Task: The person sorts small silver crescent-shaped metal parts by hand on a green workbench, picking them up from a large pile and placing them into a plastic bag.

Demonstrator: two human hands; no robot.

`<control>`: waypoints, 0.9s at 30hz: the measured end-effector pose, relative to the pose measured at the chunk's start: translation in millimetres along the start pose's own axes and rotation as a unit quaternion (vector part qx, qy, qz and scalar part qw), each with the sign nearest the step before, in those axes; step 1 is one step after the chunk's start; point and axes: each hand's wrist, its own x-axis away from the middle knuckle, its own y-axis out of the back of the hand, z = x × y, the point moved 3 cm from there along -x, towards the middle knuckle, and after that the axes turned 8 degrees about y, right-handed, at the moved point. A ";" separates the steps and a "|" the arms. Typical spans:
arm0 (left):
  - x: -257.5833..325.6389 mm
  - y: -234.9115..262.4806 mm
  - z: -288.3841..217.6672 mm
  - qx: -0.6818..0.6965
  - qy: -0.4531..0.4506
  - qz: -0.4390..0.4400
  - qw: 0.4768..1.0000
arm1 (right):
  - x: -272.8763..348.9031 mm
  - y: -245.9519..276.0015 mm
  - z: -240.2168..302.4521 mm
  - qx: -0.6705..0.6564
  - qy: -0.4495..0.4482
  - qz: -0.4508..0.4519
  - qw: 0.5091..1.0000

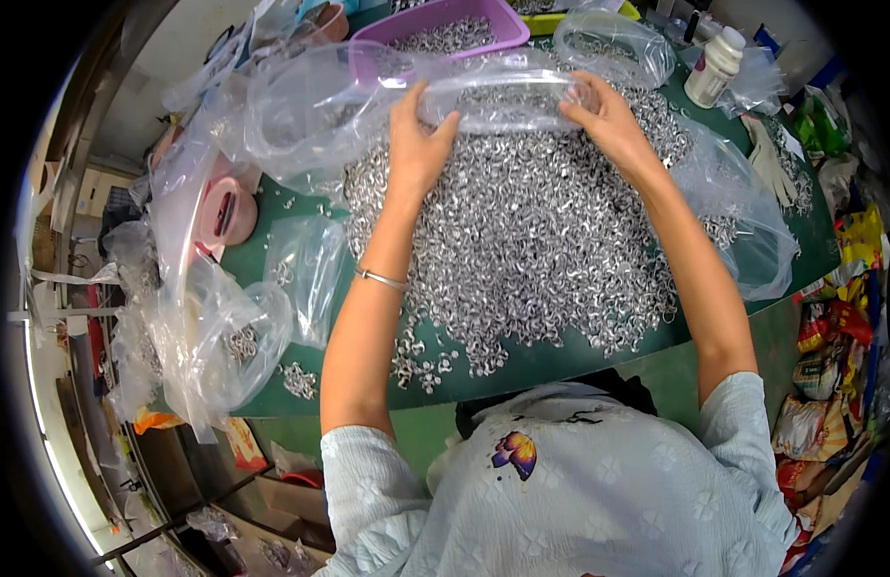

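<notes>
I have the clear plastic bag (pixel 508 123) over the far part of the metal-piece pile (pixel 541 240), its oval band's long axis running left to right; which way the mouth faces I can't tell. Bare green surface (pixel 426 389) shows along the near edge; a purple basin (pixel 515 27) crowds the far side. The bag spans between my left hand (pixel 421 144) and right hand (pixel 607 123), thumbs parted from fingers; whether the fingertips pinch it, I can't tell.

Purple basket (pixel 514 31) at the bench's (pixel 536 369) far edge, cut off above, heaped metal pieces (pixel 522 231), finer details too small to tell, left hand (pixel 419 149), some fingers hidden
</notes>
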 end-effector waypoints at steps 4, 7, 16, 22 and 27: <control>37.1 9.2 -18.7 -0.010 -0.035 -0.071 0.997 | 30.9 -4.1 25.1 0.185 0.183 -0.072 0.963; 83.5 18.4 -35.3 -0.044 -0.040 -0.037 0.998 | 62.3 -5.5 41.2 0.240 0.259 -0.102 0.930; 257.3 54.9 -21.7 -0.140 0.110 0.049 0.983 | 190.0 -51.1 44.8 0.199 0.246 0.216 0.924; 309.0 58.1 4.8 -0.218 0.163 -0.006 0.962 | 232.1 -82.8 38.9 0.207 0.236 0.242 0.918; 316.5 60.8 8.7 -0.201 0.150 -0.057 0.966 | 237.3 -88.9 35.5 0.282 0.250 0.258 0.890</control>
